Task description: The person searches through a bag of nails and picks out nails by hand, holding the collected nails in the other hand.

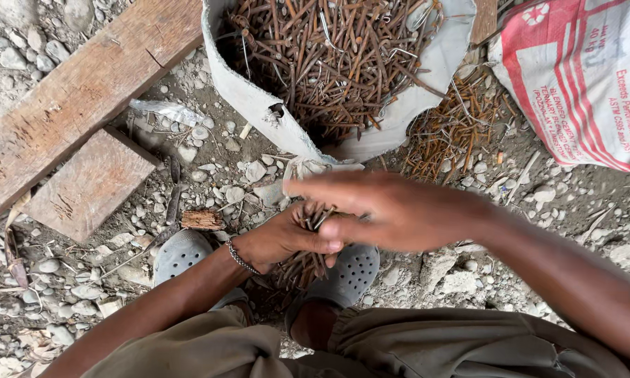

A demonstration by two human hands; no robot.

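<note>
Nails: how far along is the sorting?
Looks done: a loose pile of rusty nails lies beside the sack. In hand: the left hand grips a bundle, right hand over it. Left: the sack is still heaped with nails.

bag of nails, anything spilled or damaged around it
Yes. The grey bag has a ragged hole low in its front wall, and rusty nails lie spilled on the gravel to its right, beside the red-and-white sack. Most nails in it look bent.

Single head-worn camera looking almost straight down, close above the person's hands (343, 224) at frame centre, gravel ground (539, 203) filling the edges.
</note>
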